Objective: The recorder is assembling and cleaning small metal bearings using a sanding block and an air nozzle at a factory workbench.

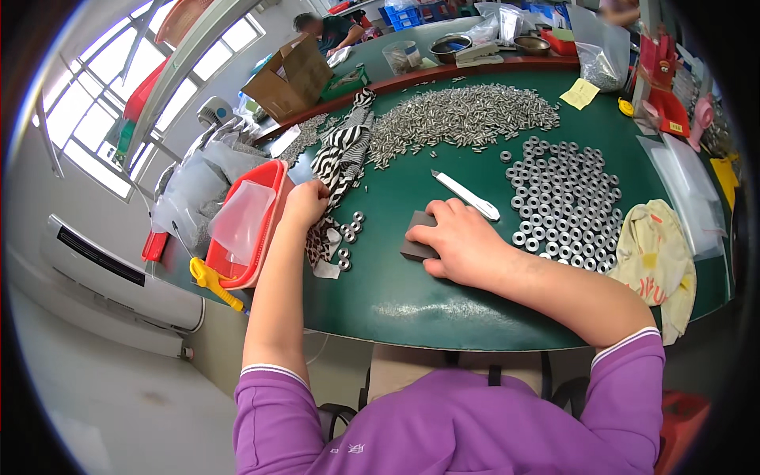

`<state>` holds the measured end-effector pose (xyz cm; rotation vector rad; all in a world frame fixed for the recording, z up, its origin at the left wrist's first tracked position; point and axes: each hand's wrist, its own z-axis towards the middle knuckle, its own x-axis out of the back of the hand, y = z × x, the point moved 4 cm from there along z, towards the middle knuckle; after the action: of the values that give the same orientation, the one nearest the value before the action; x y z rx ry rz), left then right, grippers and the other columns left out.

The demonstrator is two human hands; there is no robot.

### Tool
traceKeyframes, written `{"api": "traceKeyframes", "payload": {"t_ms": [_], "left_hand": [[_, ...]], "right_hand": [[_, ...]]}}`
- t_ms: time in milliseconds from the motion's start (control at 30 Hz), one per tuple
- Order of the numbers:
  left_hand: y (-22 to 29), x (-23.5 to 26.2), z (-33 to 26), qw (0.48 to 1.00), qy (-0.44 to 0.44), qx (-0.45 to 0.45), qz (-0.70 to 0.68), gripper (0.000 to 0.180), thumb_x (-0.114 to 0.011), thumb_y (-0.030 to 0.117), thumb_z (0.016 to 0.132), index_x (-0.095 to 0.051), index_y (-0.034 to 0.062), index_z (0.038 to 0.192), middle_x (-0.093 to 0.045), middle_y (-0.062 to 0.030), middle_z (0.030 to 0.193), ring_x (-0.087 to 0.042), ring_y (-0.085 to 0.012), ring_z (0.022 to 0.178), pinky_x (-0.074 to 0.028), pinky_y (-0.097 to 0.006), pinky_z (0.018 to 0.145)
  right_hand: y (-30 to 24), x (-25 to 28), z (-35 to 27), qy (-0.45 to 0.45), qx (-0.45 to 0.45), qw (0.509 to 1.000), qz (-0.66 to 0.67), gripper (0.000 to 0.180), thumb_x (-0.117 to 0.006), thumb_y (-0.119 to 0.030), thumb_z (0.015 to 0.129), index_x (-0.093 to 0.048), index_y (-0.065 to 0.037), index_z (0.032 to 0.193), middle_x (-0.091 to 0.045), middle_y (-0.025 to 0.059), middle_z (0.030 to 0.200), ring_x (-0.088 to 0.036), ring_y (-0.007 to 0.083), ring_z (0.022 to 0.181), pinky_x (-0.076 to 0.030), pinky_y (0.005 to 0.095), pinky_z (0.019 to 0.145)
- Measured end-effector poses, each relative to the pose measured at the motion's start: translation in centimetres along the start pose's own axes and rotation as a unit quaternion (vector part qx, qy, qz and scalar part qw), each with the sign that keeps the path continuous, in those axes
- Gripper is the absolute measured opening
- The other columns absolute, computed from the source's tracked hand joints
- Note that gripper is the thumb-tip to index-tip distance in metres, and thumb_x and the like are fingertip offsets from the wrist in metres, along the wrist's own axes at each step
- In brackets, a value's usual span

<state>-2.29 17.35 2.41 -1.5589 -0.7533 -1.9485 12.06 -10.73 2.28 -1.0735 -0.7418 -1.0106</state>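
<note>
My right hand (461, 241) grips a dark grey-brown rectangular block (413, 247), fingers over its top and thumb at its near side, on the green table. My left hand (306, 201) is closed between the red basket (275, 207) and a black-and-white patterned cloth (342, 158); what its fingertips hold, if anything, is hidden. Several metal rings (350, 237) lie just right of the left wrist. Beyond the block rests a white utility knife (467, 196). Many more rings (566, 202) are spread to the right of my right hand.
A wide heap of small metal pins (463, 115) covers the far middle. A yellowish cloth (655, 257) hangs over the right edge near my forearm. At the left are a yellow air gun (209, 277) and plastic bags (202, 178). A cardboard box (291, 75) stands far left; a person sits beyond.
</note>
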Motion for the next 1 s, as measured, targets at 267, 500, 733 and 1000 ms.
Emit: {"api": "traceKeyframes", "payload": {"t_ms": [267, 500, 733, 1000], "left_hand": [[0.0, 0.6, -0.7, 0.998, -0.059, -0.014, -0.035, 0.020, -0.062, 0.007, 0.068, -0.066, 0.0059, 0.088, -0.066, -0.0135, 0.082, -0.063, -0.0272, 0.081, -0.049, -0.035, 0.074], [0.1, 0.4, -1.2, 0.995, -0.032, -0.053, -0.081, 0.020, -0.062, 0.007, 0.070, -0.065, 0.0049, 0.090, -0.065, -0.0146, 0.087, -0.063, -0.0275, 0.084, -0.049, -0.036, 0.076], [-1.4, 0.0, 0.3, 0.999, -0.037, 0.023, -0.019, 0.018, -0.069, 0.016, 0.068, -0.068, 0.0066, 0.083, -0.066, -0.0143, 0.081, -0.064, -0.0292, 0.079, -0.049, -0.037, 0.076], [-1.9, 0.3, 0.5, 0.991, -0.113, 0.019, -0.067, 0.019, -0.073, 0.016, 0.067, -0.068, 0.0051, 0.083, -0.067, -0.0096, 0.076, -0.063, -0.0191, 0.072, -0.049, -0.031, 0.070]], "right_hand": [[0.0, -0.1, 0.1, 0.003, 0.003, 1.000, -0.003, 0.040, -0.068, -0.020, 0.066, -0.061, -0.016, 0.106, -0.049, 0.0150, 0.106, -0.048, 0.0311, 0.096, -0.043, 0.0414, 0.083], [0.0, -0.1, 0.1, 0.004, 0.001, 1.000, -0.003, 0.040, -0.068, -0.020, 0.066, -0.061, -0.016, 0.105, -0.048, 0.0145, 0.107, -0.048, 0.0305, 0.097, -0.043, 0.0406, 0.084], [0.1, -0.4, 0.0, 0.011, 0.005, 1.000, -0.009, 0.039, -0.068, -0.020, 0.066, -0.061, -0.016, 0.104, -0.048, 0.0143, 0.106, -0.048, 0.0302, 0.096, -0.043, 0.0401, 0.083], [0.1, -0.3, 0.0, 0.018, 0.006, 1.000, -0.004, 0.039, -0.068, -0.020, 0.066, -0.061, -0.016, 0.104, -0.048, 0.0140, 0.106, -0.048, 0.0302, 0.096, -0.043, 0.0402, 0.082]]}}
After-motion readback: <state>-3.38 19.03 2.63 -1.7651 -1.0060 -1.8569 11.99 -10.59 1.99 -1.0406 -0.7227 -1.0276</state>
